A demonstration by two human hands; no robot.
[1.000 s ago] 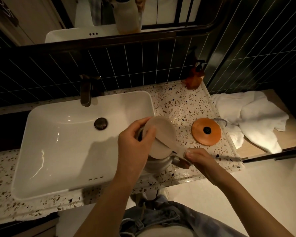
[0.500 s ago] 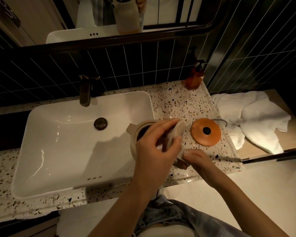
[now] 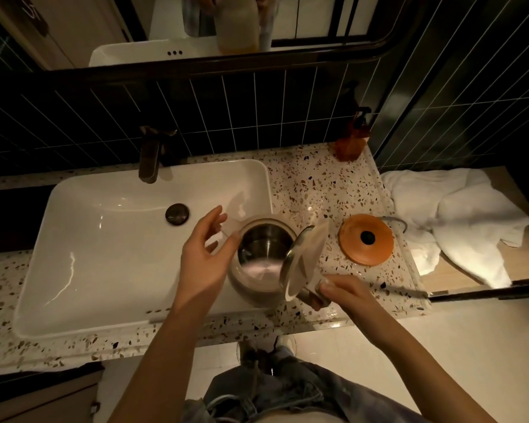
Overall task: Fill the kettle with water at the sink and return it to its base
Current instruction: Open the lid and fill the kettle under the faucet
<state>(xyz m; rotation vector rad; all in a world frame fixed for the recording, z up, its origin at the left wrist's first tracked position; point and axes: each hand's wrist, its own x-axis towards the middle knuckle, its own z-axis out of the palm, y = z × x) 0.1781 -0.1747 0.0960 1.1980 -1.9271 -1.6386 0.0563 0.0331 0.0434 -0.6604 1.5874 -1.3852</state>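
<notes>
1. Grip: your right hand (image 3: pixel 345 290) is wrapped around the kettle's handle at the near right of the pot, fingers closed on it. Your left hand (image 3: pixel 203 254) is spread with fingers apart, holding nothing, just beside the kettle's left rim.
2. Kettle (image 3: pixel 257 270): cream outer body, round, with a bare steel interior visible from above. It stands at the sink's right edge, over the sink rim and the countertop (image 3: pixel 318 184); whether it rests there or is held just above, you cannot tell.
3. Lid (image 3: pixel 303 261): hinged, cream outside with a metal ring edge, standing open and tilted toward your right hand.
4. Change: half a second ago your left hand covered the lid and was lifting it; a second ago the lid lay nearly shut. The lid is now fully up and that hand has come off it to the left.
5. Base (image 3: pixel 366 239): orange disc with a dark centre contact, lying on the countertop just right of the kettle, apart from it.
6. Sink (image 3: pixel 110 239): white rectangular basin, dark drain plug, with a dark faucet (image 3: pixel 150 157) at its back.
7. Other items: amber pump bottle (image 3: pixel 353 137) at the back corner; white towel (image 3: pixel 458 218) crumpled to the right of the base.
8. Writing: no brand or label can be read on any item.
</notes>
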